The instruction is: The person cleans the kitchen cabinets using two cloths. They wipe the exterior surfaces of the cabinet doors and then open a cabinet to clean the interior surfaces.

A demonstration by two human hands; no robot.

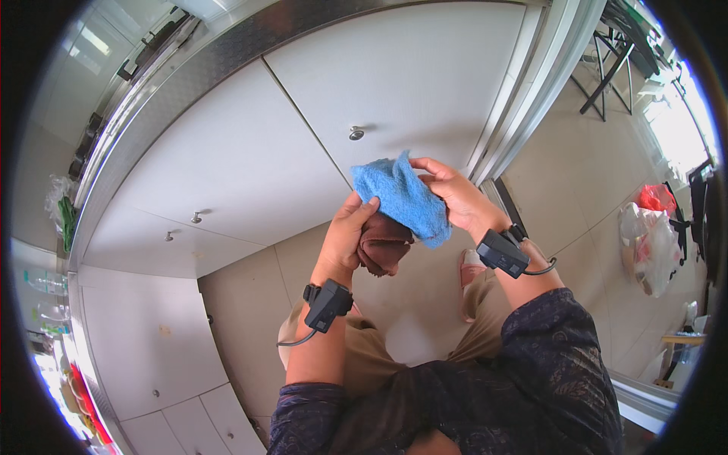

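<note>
A blue terry cloth (398, 193) hangs between my two hands, in front of white cabinet doors. My left hand (347, 233) grips its left edge with the thumb on top, and also holds a crumpled brown cloth (384, 244) against the palm, below the blue one. At the upper right edge of the blue cloth, my right hand (458, 196) pinches it between thumb and fingers. The right fingertips are partly hidden behind the fabric.
White cabinet doors (398, 74) with a round metal knob (356, 133) stand ahead, under a countertop edge (239, 57). Plastic bottles (48, 281) are on the left counter. Past a sliding door frame (529, 85) at right, plastic bags (648, 244) rest on the tiled floor (574, 187).
</note>
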